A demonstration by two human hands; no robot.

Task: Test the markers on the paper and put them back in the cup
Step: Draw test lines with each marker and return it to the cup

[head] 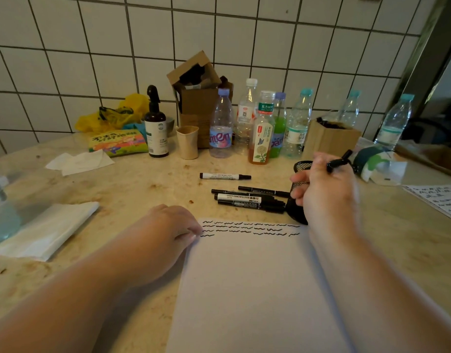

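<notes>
White paper (250,289) lower centre, squiggle rows along top edge. Left hand (172,225) flat, fingers relaxed on paper's left corner. Right hand (323,187) clamped round black marker (339,161) above black mesh cup (299,189), centre right. Marker pile (250,198) beside cup; whiteboard marker (224,176) alone farther back.

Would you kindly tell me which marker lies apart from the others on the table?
The white-barrelled marker nearest the bottles; the rest lie bunched beside the mesh cup.

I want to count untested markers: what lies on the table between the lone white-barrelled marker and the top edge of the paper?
In the head view, a cluster of black markers lies side by side between the lone marker and the paper.
</notes>
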